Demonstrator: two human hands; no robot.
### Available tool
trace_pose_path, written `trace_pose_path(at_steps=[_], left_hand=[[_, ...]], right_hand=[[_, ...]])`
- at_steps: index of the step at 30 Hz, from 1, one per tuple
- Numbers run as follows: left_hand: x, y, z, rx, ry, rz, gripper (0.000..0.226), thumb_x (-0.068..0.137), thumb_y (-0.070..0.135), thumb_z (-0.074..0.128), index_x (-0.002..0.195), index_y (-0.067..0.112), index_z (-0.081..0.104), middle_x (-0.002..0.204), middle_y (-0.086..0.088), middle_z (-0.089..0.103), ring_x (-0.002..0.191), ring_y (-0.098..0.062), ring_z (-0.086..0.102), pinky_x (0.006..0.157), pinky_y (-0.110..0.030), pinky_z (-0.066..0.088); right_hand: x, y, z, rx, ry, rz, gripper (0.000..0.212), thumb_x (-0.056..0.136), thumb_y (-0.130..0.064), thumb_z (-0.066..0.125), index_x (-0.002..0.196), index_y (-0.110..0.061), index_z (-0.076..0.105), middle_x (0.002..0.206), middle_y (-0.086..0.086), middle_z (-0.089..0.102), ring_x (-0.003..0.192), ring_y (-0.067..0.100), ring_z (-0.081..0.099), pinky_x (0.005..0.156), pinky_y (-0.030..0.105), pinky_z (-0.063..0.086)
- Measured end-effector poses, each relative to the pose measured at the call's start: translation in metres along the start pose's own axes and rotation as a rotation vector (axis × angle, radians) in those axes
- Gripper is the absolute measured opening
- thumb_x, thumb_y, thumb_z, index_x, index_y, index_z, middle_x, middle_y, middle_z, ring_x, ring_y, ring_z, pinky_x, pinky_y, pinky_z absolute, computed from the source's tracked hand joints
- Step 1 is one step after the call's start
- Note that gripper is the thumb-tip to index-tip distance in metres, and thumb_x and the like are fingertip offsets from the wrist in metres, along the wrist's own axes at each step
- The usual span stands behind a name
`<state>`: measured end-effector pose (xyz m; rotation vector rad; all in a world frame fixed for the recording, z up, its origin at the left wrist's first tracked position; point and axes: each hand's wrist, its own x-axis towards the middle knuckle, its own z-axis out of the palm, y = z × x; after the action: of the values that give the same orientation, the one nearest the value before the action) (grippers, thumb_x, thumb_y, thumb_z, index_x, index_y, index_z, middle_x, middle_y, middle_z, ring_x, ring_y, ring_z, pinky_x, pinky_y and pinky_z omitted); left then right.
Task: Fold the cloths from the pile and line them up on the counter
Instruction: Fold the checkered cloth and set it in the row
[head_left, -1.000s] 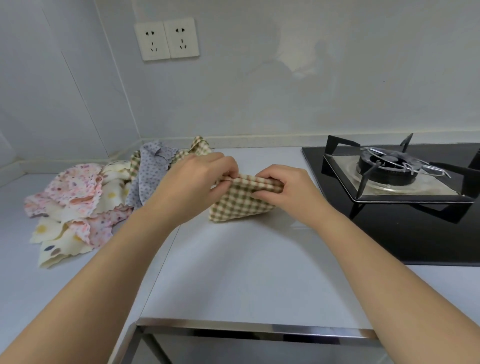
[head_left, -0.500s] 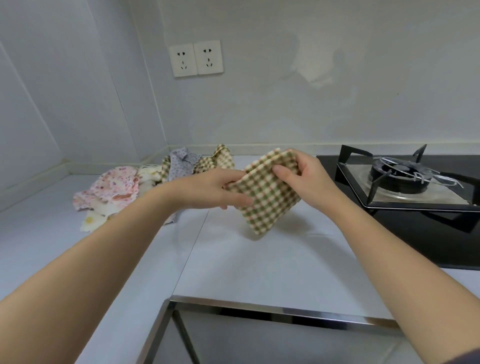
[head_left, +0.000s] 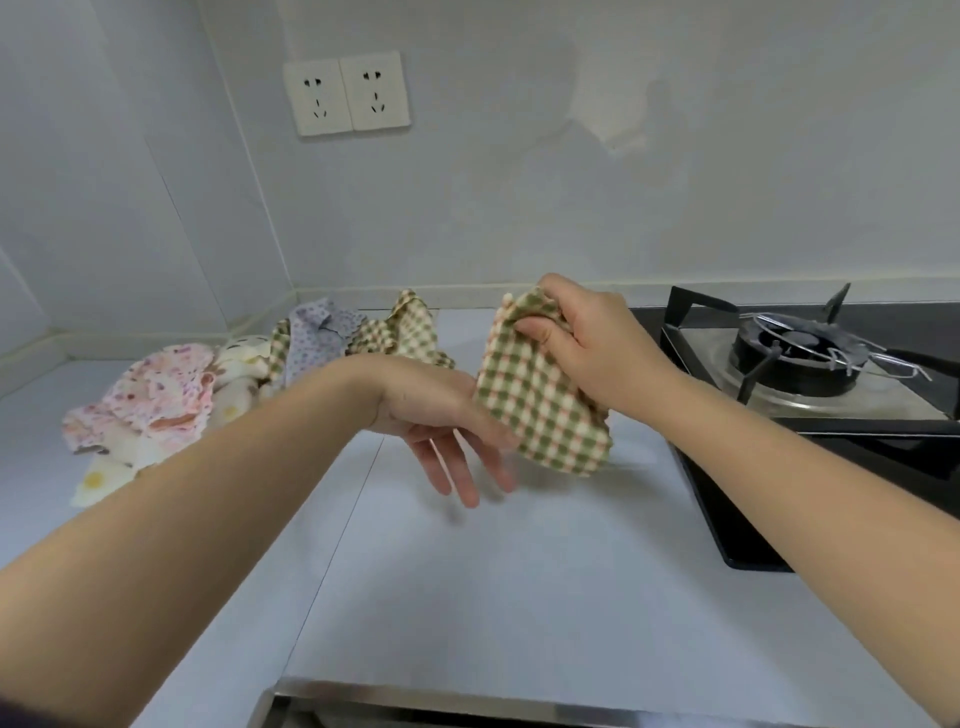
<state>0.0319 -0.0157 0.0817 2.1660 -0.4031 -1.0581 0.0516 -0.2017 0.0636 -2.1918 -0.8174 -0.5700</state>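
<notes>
Left hand (head_left: 436, 410) has let go of the checked cloth (head_left: 540, 410) since 0.5 s ago. Back then both hands had it; now only the right hand (head_left: 592, 348) does, and it sits higher.

Left hand: holds nothing, fingers loosely spread and pointing down at the desk (head_left: 493, 597). The cloth's lower left edge overlaps its thumb side; cannot tell if they touch.

Right hand: fingers and thumb curled, pinching the bunched top edge of the cloth.

Checked cloth: folded, green/cream/red check, hanging below the right hand, tilted, off the desk. It sits between the 2 hands, just right of the left one.

Pile (head_left: 171, 395): unfolded, on the desk well left of the left hand and beyond the left forearm, in the back corner. Visible in it are a pink floral cloth, a cream one with yellow spots, a lilac dotted one and 1 more checked cloth.

Gas hob (head_left: 727, 525) is right of the right hand, burner beyond the right forearm. 2 sockets (head_left: 345, 93) are on the wall above the left hand. Steel rim (head_left: 519, 709) is at the near edge, below both forearms.
</notes>
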Motion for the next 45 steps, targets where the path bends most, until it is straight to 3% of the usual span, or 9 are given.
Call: trace_pose_path(at_steps=[5, 12, 18, 25, 29, 33, 36, 41, 45], left_hand=[[0.019, 0.016, -0.052, -0.117, -0.036, -0.116, 0.037, 0.093, 0.035, 0.053, 0.124, 0.017, 0.048, 0.11, -0.012, 0.07, 0.068, -0.021, 0.07, 0.06, -0.028, 0.058], [0.01, 0.046, -0.089, 0.198, -0.027, 0.264, 0.021, 0.092, 0.008, 0.059, 0.101, 0.023, 0.069, 0.095, 0.016, 0.07, 0.088, -0.018, 0.066, 0.083, -0.03, 0.054], [-0.026, 0.098, -0.109, -0.066, 0.028, 0.624, 0.041, 0.089, 0.0, 0.06, 0.087, 0.039, 0.072, 0.085, 0.012, 0.07, 0.072, -0.008, 0.063, 0.078, -0.021, 0.049], [-0.062, 0.145, -0.113, -0.376, -0.23, 0.737, 0.017, 0.089, 0.023, 0.059, 0.099, 0.018, 0.072, 0.084, 0.003, 0.073, 0.053, -0.008, 0.065, 0.069, -0.028, 0.057], [-0.087, 0.163, -0.117, -0.471, -0.364, 0.676, 0.025, 0.093, 0.021, 0.05, 0.095, 0.015, 0.074, 0.076, 0.004, 0.073, 0.051, -0.002, 0.065, 0.061, -0.022, 0.058], [-0.108, 0.177, -0.133, -0.566, -0.18, 0.259, 0.044, 0.076, 0.045, 0.073, 0.092, 0.005, 0.063, 0.053, -0.009, 0.063, 0.033, -0.012, 0.053, 0.047, -0.026, 0.055], [-0.124, 0.198, -0.14, -0.335, -0.06, -0.005, 0.04, 0.083, 0.047, 0.057, 0.101, 0.011, 0.055, 0.071, -0.006, 0.064, 0.05, -0.017, 0.061, 0.063, -0.035, 0.058], [-0.134, 0.208, -0.149, 0.015, 0.163, -0.178, 0.034, 0.087, 0.038, 0.065, 0.107, 0.011, 0.06, 0.102, -0.006, 0.069, 0.078, -0.023, 0.072, 0.075, -0.039, 0.06], [-0.134, 0.205, -0.147, 0.231, 0.239, -0.188, 0.031, 0.092, 0.029, 0.061, 0.11, 0.005, 0.058, 0.095, -0.007, 0.069, 0.062, -0.017, 0.07, 0.057, -0.029, 0.058]], right_hand=[[0.034, 0.031, -0.015, -0.146, -0.046, 0.014, 0.022, 0.097, -0.031, 0.05, 0.094, -0.009, 0.049, 0.069, 0.002, 0.058, 0.065, 0.022, 0.054, 0.06, 0.036, 0.04], [0.084, 0.036, -0.05, -0.045, -0.084, 0.196, 0.034, 0.096, -0.027, 0.054, 0.068, -0.025, 0.034, 0.057, -0.006, 0.041, 0.053, 0.006, 0.036, 0.052, 0.021, 0.03], [0.11, 0.016, -0.094, 0.107, -0.045, 0.35, 0.025, 0.096, -0.025, 0.053, 0.092, -0.001, 0.057, 0.086, 0.011, 0.065, 0.081, 0.022, 0.06, 0.075, 0.033, 0.046], [0.121, -0.026, -0.116, 0.845, -0.237, 0.78, 0.021, 0.091, -0.035, 0.051, 0.091, -0.013, 0.051, 0.079, 0.001, 0.046, 0.071, 0.016, 0.043, 0.062, 0.024, 0.037], [0.129, -0.053, -0.142, 0.743, -0.354, 0.745, 0.026, 0.101, -0.02, 0.043, 0.078, -0.008, 0.051, 0.058, -0.009, 0.05, 0.048, 0.001, 0.044, 0.046, 0.014, 0.034], [0.15, -0.065, -0.175, 0.284, -0.173, 0.57, 0.02, 0.098, -0.023, 0.052, 0.09, -0.006, 0.061, 0.082, 0.003, 0.067, 0.075, 0.012, 0.06, 0.077, 0.036, 0.05], [0.155, -0.078, -0.186, 0.077, -0.075, 0.483, 0.031, 0.096, -0.025, 0.054, 0.085, 0.003, 0.053, 0.077, 0.019, 0.058, 0.069, 0.016, 0.047, 0.065, 0.032, 0.043], [0.149, -0.106, -0.19, 0.088, -0.029, 0.352, 0.02, 0.094, -0.02, 0.058, 0.078, -0.014, 0.047, 0.062, -0.006, 0.045, 0.056, 0.003, 0.039, 0.053, 0.015, 0.034], [0.135, -0.115, -0.186, 0.087, -0.065, 0.32, 0.019, 0.09, -0.018, 0.063, 0.085, -0.029, 0.048, 0.071, -0.004, 0.058, 0.061, 0.001, 0.048, 0.058, 0.017, 0.039]])
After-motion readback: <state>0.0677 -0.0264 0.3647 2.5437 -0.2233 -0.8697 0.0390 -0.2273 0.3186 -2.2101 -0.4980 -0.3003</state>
